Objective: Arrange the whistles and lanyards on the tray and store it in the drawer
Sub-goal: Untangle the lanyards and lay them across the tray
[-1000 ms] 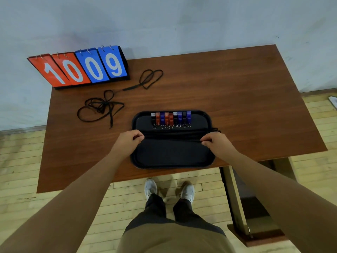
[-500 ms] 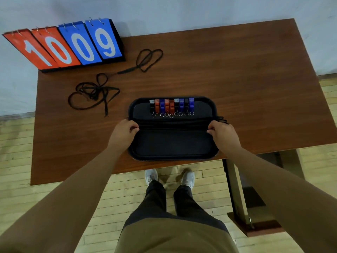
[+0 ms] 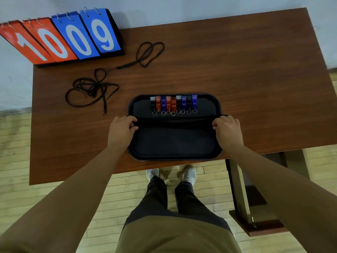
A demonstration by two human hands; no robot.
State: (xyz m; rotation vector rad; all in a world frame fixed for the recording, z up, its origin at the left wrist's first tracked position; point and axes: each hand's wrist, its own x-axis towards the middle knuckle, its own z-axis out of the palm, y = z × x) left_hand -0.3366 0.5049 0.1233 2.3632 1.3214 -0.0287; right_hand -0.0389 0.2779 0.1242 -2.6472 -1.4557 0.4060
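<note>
both hands pinch a black lanyard (image 3: 175,121) stretched across the tray (image 3: 175,156): left hand (image 3: 121,131) at one end, right hand (image 3: 228,131) at the other. whistles (image 3: 173,104) line the tray's far side; the tray sits on the bench (image 3: 237,79).

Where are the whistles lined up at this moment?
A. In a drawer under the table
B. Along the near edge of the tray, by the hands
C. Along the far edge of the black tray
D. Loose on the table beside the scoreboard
C: the whistles stand in one row against the far rim of the tray, while the left hand and right hand hold a stretched lanyard across its middle.
</note>
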